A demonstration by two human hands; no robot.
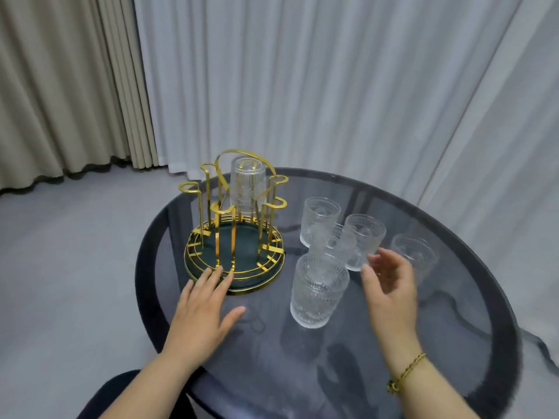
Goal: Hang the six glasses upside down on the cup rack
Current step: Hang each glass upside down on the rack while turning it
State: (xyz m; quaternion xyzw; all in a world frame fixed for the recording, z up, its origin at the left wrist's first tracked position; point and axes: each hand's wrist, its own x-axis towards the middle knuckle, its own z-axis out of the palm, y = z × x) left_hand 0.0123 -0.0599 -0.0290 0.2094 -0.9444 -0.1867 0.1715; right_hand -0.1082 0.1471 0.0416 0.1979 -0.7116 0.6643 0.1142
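Observation:
A gold wire cup rack (234, 234) with a dark green base stands on the left part of the round table. One clear ribbed glass (247, 184) hangs upside down on a rear prong. Several more glasses stand upright to its right: the nearest glass (317, 290), a back glass (319, 220), a middle glass (364, 240) and a far-right glass (414, 257). My left hand (204, 309) lies flat on the table, fingertips touching the rack's base. My right hand (390, 285) hovers open beside the middle glass, holding nothing.
The dark smoked-glass table (453, 343) has a black rim, with its edge close to my body. Grey floor lies to the left. White and beige curtains (332, 86) hang behind. A dark chair seat (121, 394) shows at the lower left.

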